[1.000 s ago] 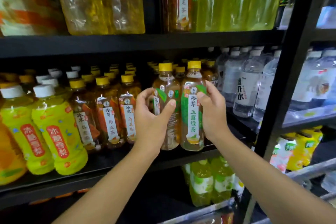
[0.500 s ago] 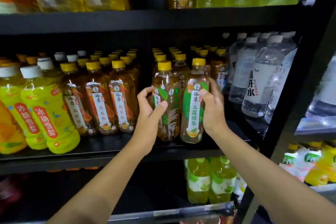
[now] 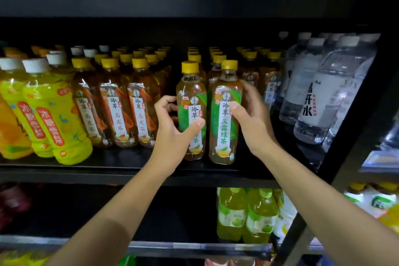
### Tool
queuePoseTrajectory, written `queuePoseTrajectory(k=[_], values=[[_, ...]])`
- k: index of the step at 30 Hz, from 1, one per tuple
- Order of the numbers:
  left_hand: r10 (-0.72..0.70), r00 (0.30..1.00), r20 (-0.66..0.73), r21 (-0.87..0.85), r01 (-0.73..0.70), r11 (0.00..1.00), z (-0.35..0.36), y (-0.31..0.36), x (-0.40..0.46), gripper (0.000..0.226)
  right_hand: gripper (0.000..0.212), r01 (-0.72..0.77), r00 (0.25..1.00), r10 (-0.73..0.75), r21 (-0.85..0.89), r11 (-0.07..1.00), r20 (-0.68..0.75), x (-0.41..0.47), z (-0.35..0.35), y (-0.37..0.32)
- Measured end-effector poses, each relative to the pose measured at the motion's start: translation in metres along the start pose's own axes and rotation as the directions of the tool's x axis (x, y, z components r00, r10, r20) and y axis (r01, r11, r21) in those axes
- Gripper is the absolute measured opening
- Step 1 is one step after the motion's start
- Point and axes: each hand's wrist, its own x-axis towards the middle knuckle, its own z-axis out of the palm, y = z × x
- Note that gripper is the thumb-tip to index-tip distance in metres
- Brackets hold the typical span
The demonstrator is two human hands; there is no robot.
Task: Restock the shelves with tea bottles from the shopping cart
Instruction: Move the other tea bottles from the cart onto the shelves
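Green-label tea bottles, one gripped in each hand, at the shelf front.
If my left hand [image 3: 172, 134] nudges its green tea bottle [image 3: 191, 112] sideways, it knocks the right hand's [image 3: 251, 119] bottle [image 3: 224, 114] off the shelf edge [image 3: 108, 176].

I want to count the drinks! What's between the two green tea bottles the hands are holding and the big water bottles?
In the head view, a row of yellow-capped tea bottles stands between the green tea bottles and the water bottles.

Dim store aisle: black metal shelving [image 3: 194, 3] in tiers, a black upright post [image 3: 354, 101] dividing bays at right.
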Motion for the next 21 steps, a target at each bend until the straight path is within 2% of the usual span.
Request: queuePoseTrajectory(k=[5,11,18,21], values=[[0.029,0.999,-0.031,0.042,-0.028,0.999,0.005,-0.006,0.007,0.067,0.062,-0.007,0.999,0.010,-0.048,0.999,0.052,0.002,0.005,0.004],[0.024,0.999,-0.022,0.135,-0.020,0.991,-0.004,-0.018,0.002,0.084,0.091,-0.077,0.997,0.078,-0.049,0.996,0.021,-0.009,0.010,0.012],[-0.014,1.000,-0.003,0.189,0.015,0.982,-0.011,-0.020,0.001,0.080,0.059,-0.146,0.989,0.147,0.023,0.989,-0.026,-0.017,0.008,0.022],[-0.027,1.000,-0.012,0.210,0.029,0.977,-0.010,-0.021,0.002,0.080,0.055,-0.179,0.983,0.178,-0.023,0.984,-0.053,-0.018,0.009,0.029]])
